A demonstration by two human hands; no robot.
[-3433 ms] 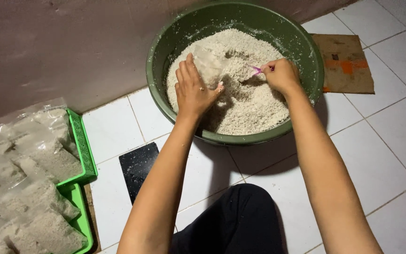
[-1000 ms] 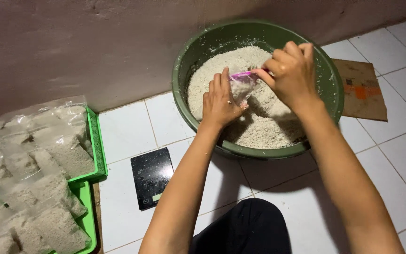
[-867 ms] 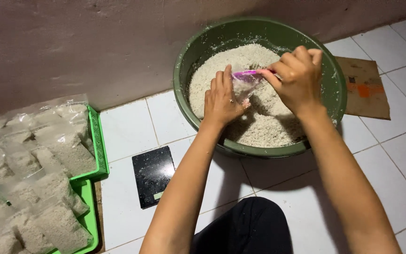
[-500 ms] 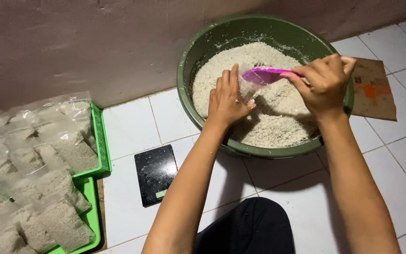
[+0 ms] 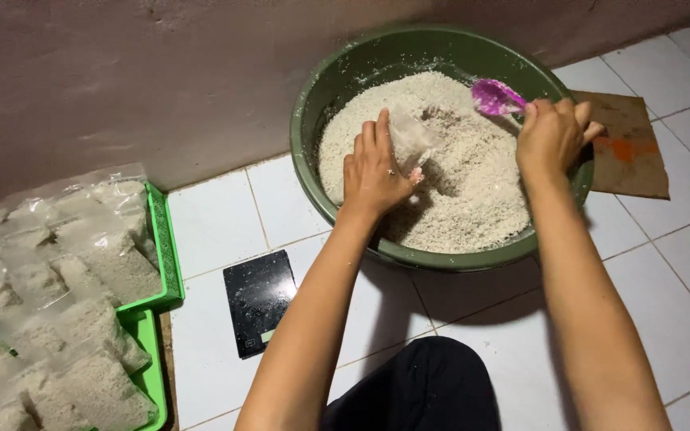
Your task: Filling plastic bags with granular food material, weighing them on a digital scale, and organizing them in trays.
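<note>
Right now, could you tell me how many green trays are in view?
2. One tray sits at the left by the wall, and a second tray lies just nearer the person. Both are heaped with filled bags, which could hide more.

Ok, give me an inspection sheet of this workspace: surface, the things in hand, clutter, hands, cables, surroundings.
Surface: white tiled floor, grains not seen on it.
Things in hand: green basin of white rice; clear plastic bag; pink scoop.
Clutter: black kitchen scale; green trays heaped with filled rice bags; brown cardboard.
Hands: left hand holds the bag in the rice; right hand grips the scoop's handle.
Cables: nothing seen.
Surroundings: plain brownish wall; person's dark-clothed knee.
</note>
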